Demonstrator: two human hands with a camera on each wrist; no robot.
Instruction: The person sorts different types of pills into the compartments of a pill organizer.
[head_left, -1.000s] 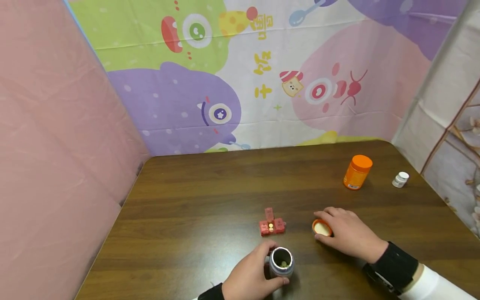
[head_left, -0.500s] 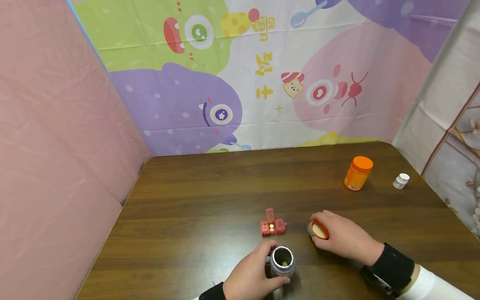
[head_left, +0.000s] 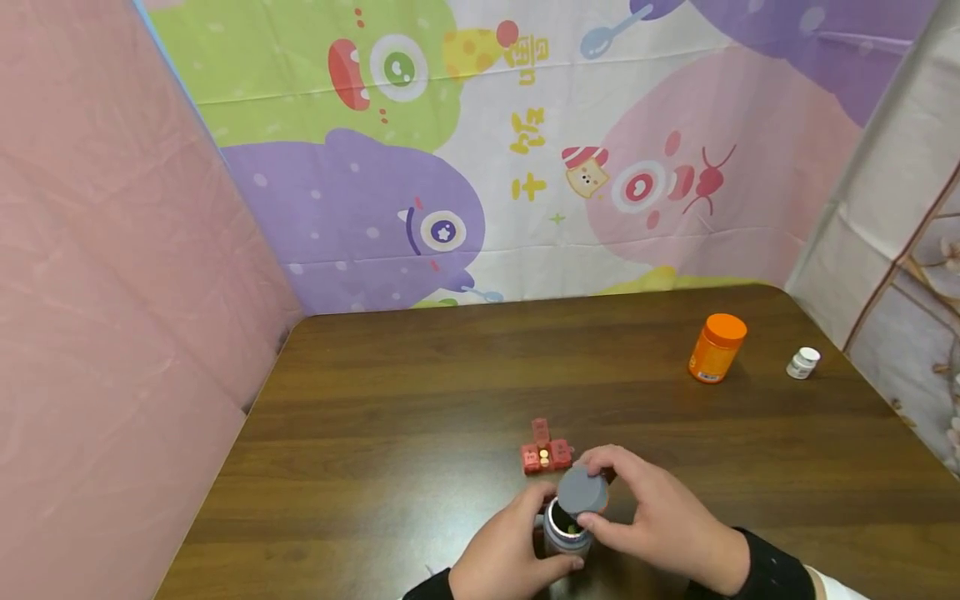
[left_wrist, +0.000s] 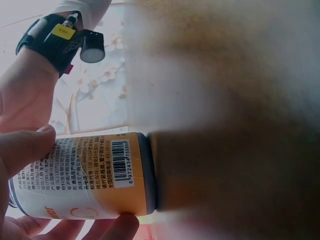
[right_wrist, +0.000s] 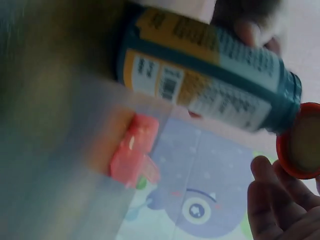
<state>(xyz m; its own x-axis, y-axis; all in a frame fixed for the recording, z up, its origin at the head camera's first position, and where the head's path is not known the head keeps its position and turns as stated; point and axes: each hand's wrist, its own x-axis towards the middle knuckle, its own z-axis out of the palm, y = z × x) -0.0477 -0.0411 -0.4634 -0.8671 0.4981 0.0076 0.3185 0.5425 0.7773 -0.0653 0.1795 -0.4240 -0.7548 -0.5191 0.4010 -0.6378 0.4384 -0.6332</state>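
Note:
My left hand (head_left: 498, 550) grips a grey pill bottle (head_left: 567, 543) near the table's front edge. Tablets show inside its uncovered mouth, and a label with a barcode is on its side (left_wrist: 90, 175). My right hand (head_left: 667, 521) pinches the grey screw cap (head_left: 582, 490), tilted just above the bottle's mouth. In the right wrist view the cap's orange rim (right_wrist: 284, 150) is close to the bottle neck; whether they touch I cannot tell. Just beyond the bottle lies a small red pill organizer (head_left: 560, 454), one lid raised, with yellowish tablets in that compartment.
At the back right stand an orange jar (head_left: 717, 348) with an orange lid and a small white bottle (head_left: 803, 362). The wooden table (head_left: 390, 392) meets a cartoon-printed cloth (head_left: 540, 150) behind and a pink cloth (head_left: 135, 292) on the left.
My right hand has lifted the cap, turned it grey side up and carried it left to the bottle's mouth. The left hand and the bottle have stayed in nearly the same place.

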